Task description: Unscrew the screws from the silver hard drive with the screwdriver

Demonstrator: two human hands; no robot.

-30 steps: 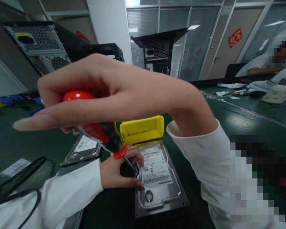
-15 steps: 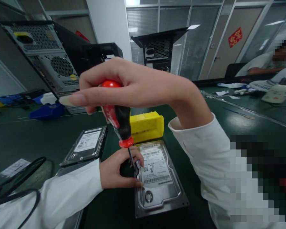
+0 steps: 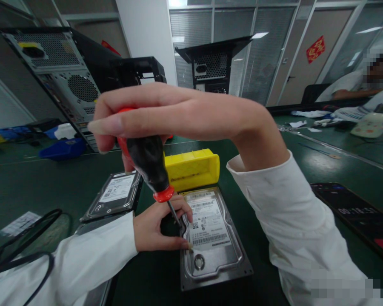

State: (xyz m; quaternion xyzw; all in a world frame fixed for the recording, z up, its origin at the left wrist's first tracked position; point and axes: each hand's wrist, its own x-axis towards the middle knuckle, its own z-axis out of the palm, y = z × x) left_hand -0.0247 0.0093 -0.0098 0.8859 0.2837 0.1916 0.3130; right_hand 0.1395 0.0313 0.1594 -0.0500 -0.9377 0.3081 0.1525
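Observation:
My right hand is wrapped over the top of a red and black screwdriver. Its shaft slants down to the left edge of a silver hard drive that lies flat on the green table. My left hand rests at that same edge, with thumb and fingers pinched around the screwdriver tip and touching the drive. The drive has a white label on top.
A second hard drive lies to the left. A yellow bin stands just behind the drive. Open computer cases stand at the back. Black cables lie at the left, a dark phone at the right. Another person sits far right.
My right hand moved with the screwdriver handle from far left toward the middle, so the tool now stands steeper. The left hand and the drive have stayed put.

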